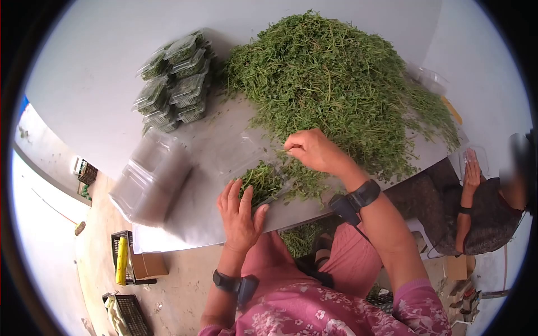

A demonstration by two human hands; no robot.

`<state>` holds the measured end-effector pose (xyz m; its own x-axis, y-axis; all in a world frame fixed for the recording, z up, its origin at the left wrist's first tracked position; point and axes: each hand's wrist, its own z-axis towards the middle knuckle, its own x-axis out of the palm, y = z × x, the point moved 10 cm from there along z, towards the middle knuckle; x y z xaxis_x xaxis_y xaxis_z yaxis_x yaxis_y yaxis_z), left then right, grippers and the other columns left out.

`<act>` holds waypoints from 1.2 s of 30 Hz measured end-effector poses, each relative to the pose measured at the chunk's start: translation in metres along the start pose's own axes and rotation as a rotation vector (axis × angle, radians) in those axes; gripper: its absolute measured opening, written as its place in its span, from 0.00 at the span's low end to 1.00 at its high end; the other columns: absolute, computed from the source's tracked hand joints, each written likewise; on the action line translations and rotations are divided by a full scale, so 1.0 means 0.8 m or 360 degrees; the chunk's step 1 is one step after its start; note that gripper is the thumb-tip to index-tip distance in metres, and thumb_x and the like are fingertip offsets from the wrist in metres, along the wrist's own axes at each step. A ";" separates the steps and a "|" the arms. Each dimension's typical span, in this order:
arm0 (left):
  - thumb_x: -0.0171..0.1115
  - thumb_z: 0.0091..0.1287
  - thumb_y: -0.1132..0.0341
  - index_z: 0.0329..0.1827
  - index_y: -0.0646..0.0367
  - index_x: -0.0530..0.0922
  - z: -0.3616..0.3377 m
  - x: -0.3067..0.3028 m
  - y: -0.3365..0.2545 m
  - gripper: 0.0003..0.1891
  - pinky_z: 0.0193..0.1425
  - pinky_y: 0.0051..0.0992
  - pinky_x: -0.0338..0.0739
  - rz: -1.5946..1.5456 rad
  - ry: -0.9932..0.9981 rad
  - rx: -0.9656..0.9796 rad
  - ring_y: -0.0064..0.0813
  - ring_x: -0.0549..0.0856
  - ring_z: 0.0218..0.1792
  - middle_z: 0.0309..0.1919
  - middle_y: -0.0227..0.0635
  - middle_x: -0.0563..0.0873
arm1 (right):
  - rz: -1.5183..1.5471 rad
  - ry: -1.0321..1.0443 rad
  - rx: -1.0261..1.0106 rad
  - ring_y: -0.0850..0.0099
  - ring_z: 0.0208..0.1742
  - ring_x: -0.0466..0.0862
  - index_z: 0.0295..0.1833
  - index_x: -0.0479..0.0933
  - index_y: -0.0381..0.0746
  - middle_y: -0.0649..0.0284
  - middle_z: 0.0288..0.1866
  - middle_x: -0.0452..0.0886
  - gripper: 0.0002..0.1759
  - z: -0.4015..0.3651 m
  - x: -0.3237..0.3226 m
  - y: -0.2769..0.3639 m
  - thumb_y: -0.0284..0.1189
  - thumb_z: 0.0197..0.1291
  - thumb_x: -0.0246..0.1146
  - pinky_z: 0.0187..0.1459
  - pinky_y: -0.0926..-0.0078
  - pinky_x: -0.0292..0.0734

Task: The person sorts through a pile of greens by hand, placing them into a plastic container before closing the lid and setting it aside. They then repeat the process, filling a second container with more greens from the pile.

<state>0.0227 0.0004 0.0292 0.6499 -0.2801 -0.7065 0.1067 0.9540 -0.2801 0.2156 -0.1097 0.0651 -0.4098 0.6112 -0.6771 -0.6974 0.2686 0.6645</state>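
Observation:
An open clear plastic clamshell container (278, 196) with a small heap of green sprigs (261, 182) in it sits near the table's front edge. My left hand (236, 215) rests at its left side, fingers spread and fingertips touching the sprigs. To the right and a little above, my right hand (316, 150) is closed in a pinch by the edge of a big pile of leafy green stems (325, 78). What those fingers hold, if anything, is too small to make out. Loose sprigs (305, 182) lie below the right hand.
Filled, closed containers (188, 87) are stacked at the back left. A stack of nested clear containers (151, 176) stands at the left table edge. Crates (124, 257) and a cardboard box (148, 265) are on the floor. At right, another person's hand (472, 168) touches a clear container.

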 end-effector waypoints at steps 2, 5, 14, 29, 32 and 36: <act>0.69 0.68 0.57 0.64 0.63 0.76 -0.001 0.000 0.000 0.27 0.74 0.52 0.62 0.0006 -0.0006 0.0000 0.56 0.70 0.71 0.69 0.51 0.74 | -0.0105 -0.0023 -0.0217 0.57 0.38 0.86 0.44 0.84 0.35 0.54 0.37 0.86 0.07 0.004 0.014 0.028 0.26 0.63 0.67 0.42 0.62 0.80; 0.69 0.67 0.55 0.65 0.64 0.76 -0.001 0.000 0.001 0.28 0.74 0.53 0.62 0.0014 -0.0026 -0.0006 0.56 0.70 0.71 0.69 0.51 0.74 | -0.0129 0.0059 -0.0262 0.50 0.44 0.84 0.46 0.84 0.37 0.53 0.40 0.84 0.08 0.006 0.045 0.044 0.26 0.63 0.66 0.48 0.57 0.80; 0.68 0.68 0.53 0.64 0.65 0.76 -0.004 0.003 0.004 0.29 0.73 0.56 0.61 0.0035 -0.0022 -0.0024 0.57 0.70 0.70 0.68 0.53 0.73 | -0.0166 -0.0076 -0.0297 0.51 0.44 0.84 0.43 0.82 0.35 0.53 0.40 0.82 0.06 0.003 0.037 0.028 0.25 0.62 0.65 0.48 0.57 0.79; 0.69 0.66 0.53 0.56 0.64 0.81 -0.004 0.005 -0.002 0.25 0.72 0.55 0.63 0.0078 -0.0037 0.0053 0.56 0.72 0.69 0.66 0.53 0.75 | -0.0734 0.0166 -0.0340 0.64 0.56 0.75 0.46 0.83 0.44 0.66 0.46 0.80 0.10 -0.017 0.097 0.040 0.22 0.64 0.59 0.59 0.60 0.66; 0.70 0.66 0.53 0.56 0.64 0.81 -0.003 0.003 -0.004 0.24 0.72 0.54 0.63 0.0078 -0.0050 0.0061 0.56 0.72 0.69 0.66 0.53 0.75 | -0.0726 0.0058 -0.0430 0.64 0.55 0.74 0.45 0.83 0.43 0.67 0.45 0.80 0.10 -0.021 0.095 0.046 0.21 0.62 0.60 0.58 0.60 0.66; 0.69 0.67 0.54 0.56 0.64 0.81 -0.004 0.002 -0.004 0.24 0.72 0.54 0.63 0.0070 -0.0053 0.0063 0.56 0.72 0.69 0.66 0.52 0.75 | -0.0783 0.0091 -0.0411 0.64 0.55 0.74 0.45 0.83 0.43 0.67 0.45 0.79 0.11 -0.019 0.095 0.052 0.21 0.61 0.59 0.57 0.59 0.65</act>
<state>0.0211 -0.0032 0.0264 0.6794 -0.2347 -0.6952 0.1066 0.9690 -0.2229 0.1465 -0.0632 0.0366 -0.0261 0.4165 -0.9088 -0.9329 0.3165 0.1718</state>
